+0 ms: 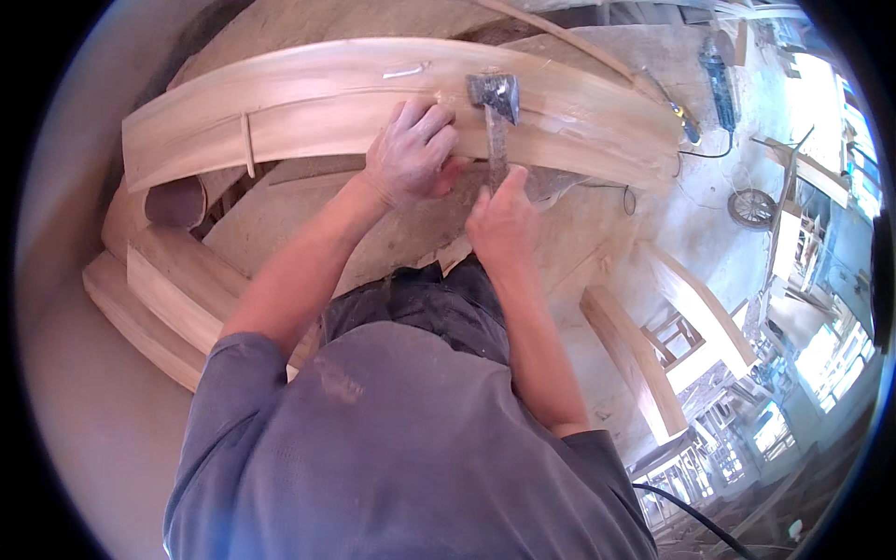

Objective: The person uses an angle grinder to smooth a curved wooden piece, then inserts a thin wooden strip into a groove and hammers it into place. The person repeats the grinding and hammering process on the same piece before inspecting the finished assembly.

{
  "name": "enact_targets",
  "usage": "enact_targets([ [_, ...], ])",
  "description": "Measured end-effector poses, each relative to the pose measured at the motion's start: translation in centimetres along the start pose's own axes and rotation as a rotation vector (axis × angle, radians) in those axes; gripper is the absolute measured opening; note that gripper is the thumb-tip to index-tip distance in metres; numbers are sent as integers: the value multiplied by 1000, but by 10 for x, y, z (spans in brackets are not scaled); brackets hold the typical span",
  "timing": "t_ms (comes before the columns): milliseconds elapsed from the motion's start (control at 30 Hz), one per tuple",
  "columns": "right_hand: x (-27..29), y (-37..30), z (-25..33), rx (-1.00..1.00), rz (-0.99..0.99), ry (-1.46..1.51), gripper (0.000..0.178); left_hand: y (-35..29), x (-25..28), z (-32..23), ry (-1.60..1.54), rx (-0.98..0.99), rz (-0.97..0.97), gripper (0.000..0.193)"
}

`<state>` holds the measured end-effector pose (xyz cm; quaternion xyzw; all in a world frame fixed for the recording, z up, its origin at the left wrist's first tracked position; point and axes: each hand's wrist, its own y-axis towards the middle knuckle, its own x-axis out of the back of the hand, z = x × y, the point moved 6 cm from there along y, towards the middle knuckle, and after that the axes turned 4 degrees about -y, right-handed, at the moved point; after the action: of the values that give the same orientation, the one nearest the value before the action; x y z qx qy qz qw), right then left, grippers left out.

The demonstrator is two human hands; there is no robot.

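head view: one hammer [495, 98] over one wide wooden panel [313, 112].
the panel spans above a dusty floor [602, 224], one thin stick [247, 145] on it. the right hand [506, 224] has its fingers clamped on the hammer's handle; the left hand's [413, 154] fingers curl at the panel's near edge, whether around anything i cannot tell. rightward: two timber beams [637, 359], one wheel [751, 208], bright openings [831, 364].

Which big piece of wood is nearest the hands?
The long, pale board: the left hand is at its near edge, and the right hand holds a hammer over it. The left-side beams and right-side beams are farther off.
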<state>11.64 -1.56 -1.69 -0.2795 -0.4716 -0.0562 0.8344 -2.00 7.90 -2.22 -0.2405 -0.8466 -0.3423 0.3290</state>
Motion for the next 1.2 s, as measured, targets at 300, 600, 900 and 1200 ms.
enact_targets([
  [300, 39, -20, 3, 60, -309, 289, 37, 5, -2, -4, 82, 7, 80, 53],
  [600, 30, -8, -22, -17, -163, 109, 43, 3, -1, -1, 79, 25, 84, 61],
  [900, 29, 2, -26, -46, -95, -32, 44, 8, 2, -4, 40, 51, 70, 68],
  [1200, 27, 2, -40, -77, -99, -30, 41, 7, 2, -1, 2, 58, 13, 81],
])
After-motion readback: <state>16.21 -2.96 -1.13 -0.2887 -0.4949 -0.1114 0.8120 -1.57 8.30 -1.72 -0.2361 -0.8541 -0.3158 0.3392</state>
